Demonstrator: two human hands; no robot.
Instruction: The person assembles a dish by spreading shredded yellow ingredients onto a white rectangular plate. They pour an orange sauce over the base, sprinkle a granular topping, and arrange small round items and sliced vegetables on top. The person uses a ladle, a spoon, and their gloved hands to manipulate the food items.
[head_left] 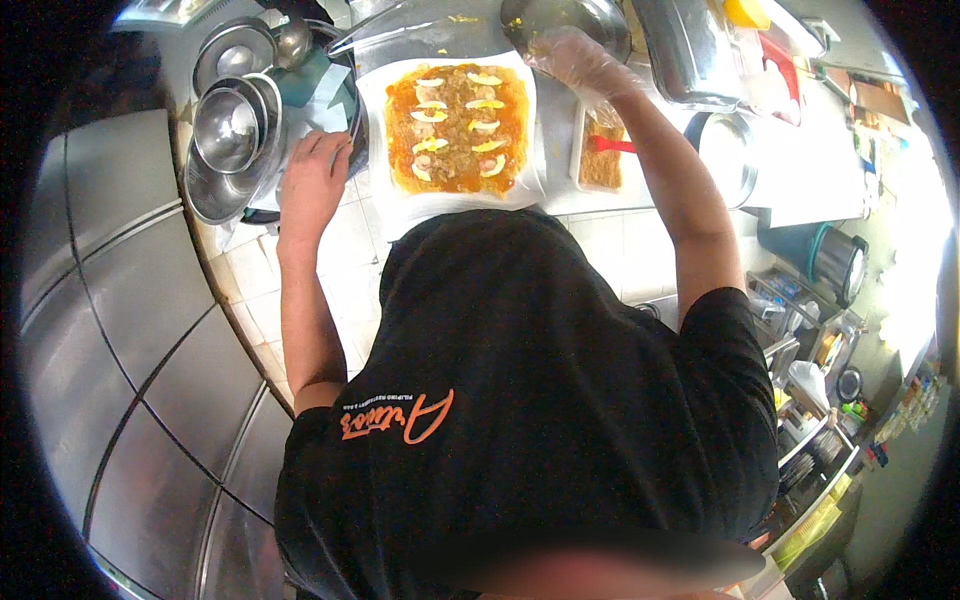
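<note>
In front of me lies a flat rectangle of orange-brown food (455, 135) on white paper (383, 215), with egg slices (484, 127) in two columns. My right hand (572, 62), in a clear plastic glove, is over the near side of a round metal bowl (600, 18); the glove's glare blurs its fingers. At the left, my bare left hand (316, 178) lies at the edge of a dark tub (357, 150), fingers stretched forward, with nothing visible in them. A shallow tray of brown food (598, 168) sits right of the paper, a red-handled utensil (612, 145) across it.
Several metal bowls (228, 125) are stacked at the left by the tub. Steel cabinet panels (150, 370) run down the left side. A large metal pan (690, 45) and a round metal container (727, 158) stand at the right. Shelves with kitchenware (820, 420) are farther right.
</note>
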